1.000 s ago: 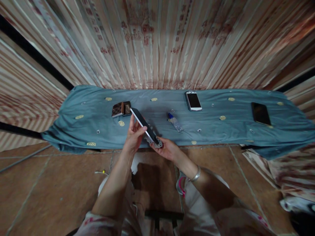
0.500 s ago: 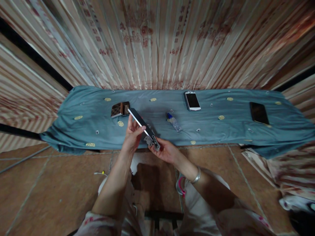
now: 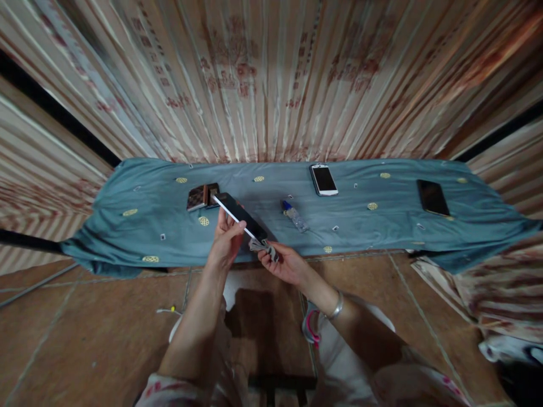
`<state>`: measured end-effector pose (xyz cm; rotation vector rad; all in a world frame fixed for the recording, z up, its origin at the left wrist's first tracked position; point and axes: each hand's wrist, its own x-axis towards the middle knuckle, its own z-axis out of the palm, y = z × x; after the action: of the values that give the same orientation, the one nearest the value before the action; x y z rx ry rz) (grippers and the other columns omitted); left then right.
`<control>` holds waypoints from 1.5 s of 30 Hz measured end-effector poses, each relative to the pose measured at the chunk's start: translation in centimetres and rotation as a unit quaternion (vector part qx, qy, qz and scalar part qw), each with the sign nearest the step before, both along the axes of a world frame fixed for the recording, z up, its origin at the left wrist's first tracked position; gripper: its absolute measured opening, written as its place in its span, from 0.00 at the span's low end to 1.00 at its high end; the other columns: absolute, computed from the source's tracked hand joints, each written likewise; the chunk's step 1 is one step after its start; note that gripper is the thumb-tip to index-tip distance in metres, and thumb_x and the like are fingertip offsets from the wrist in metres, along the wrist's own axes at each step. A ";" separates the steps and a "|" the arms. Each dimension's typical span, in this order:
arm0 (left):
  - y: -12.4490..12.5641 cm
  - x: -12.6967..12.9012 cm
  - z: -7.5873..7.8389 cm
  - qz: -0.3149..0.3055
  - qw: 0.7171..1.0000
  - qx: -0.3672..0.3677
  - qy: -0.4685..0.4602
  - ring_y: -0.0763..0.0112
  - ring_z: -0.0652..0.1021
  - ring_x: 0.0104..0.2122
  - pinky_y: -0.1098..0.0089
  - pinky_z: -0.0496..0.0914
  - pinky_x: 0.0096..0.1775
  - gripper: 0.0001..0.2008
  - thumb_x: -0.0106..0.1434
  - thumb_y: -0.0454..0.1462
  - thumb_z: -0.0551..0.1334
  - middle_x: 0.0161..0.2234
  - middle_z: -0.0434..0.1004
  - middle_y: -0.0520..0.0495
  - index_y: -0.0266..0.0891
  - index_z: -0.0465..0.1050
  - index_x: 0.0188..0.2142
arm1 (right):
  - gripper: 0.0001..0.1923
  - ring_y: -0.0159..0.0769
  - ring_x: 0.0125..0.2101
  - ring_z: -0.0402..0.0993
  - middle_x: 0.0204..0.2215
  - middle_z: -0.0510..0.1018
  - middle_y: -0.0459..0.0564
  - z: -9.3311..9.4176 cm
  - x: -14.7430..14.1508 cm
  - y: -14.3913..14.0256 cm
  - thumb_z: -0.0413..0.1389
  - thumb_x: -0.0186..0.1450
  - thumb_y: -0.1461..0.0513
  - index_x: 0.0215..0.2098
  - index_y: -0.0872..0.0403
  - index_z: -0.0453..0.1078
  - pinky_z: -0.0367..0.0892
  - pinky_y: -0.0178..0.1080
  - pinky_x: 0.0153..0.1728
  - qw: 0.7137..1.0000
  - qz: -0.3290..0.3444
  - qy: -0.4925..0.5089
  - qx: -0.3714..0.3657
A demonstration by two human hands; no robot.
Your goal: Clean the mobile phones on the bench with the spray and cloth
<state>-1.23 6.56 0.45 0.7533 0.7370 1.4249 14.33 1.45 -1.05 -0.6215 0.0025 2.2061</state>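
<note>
1. Left hand grips a tilted black phone, centre of the frame.
2. Right hand pinches a crumpled grey cloth at the phone's lower end.
3. Blue-capped bottle lies nearby.

Bare-handed, my left hand and right hand extend from bare forearms, a smooth silver-coloured bangle circling the right wrist; my pale left sleeve carries reddish-pink floral marks, my right sleeve a few deeper pink ones near its outer edge, while below I wear pale trousers and a grey shoe trimmed in bright pink
</note>
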 end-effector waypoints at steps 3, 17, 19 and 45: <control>0.1 0.0 0.2 0.003 1.000 -0.022 -0.019 0.72 0.78 0.43 0.71 0.68 0.48 0.26 0.46 0.33 0.74 0.41 0.80 0.53 0.47 0.74 0.46 | 0.07 0.25 0.25 0.73 0.36 0.82 0.53 0.4 0.3 -0.2 0.53 0.65 0.71 0.38 0.58 0.70 0.70 0.25 0.25 0.997 0.009 -0.012 0.076; 0.0 0.3 0.3 -0.032 0.992 -0.101 -0.066 0.65 0.80 0.46 0.68 0.72 0.49 0.16 0.54 0.37 0.69 0.43 0.82 0.46 0.38 0.77 0.43 | 0.17 0.33 0.30 0.78 0.32 0.83 0.53 0.8 1.0 0.2 0.49 0.69 0.56 0.39 0.58 0.76 0.72 0.32 0.28 0.985 0.027 -0.086 0.147; -0.1 0.4 0.2 -0.040 0.992 -0.103 -0.068 0.61 0.78 0.50 0.65 0.71 0.52 0.17 0.54 0.38 0.69 0.45 0.82 0.45 0.37 0.77 0.44 | 0.16 0.31 0.27 0.77 0.30 0.82 0.51 0.8 1.1 0.3 0.52 0.69 0.54 0.38 0.57 0.75 0.71 0.30 0.25 0.986 0.021 -0.094 0.134; -0.1 2.6 0.5 -0.081 0.983 -0.118 -0.115 0.53 0.71 0.59 0.55 0.64 0.61 0.19 0.59 0.40 0.65 0.47 0.81 0.40 0.35 0.76 0.48 | 0.04 0.27 0.23 0.75 0.25 0.80 0.46 1.6 1.9 0.6 0.63 0.62 0.63 0.31 0.56 0.74 0.71 0.28 0.24 0.984 -0.053 -0.103 0.135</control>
<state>1.41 6.47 0.92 0.4440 0.6367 1.2270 16.27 2.05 0.54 -0.6767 -0.3565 1.9848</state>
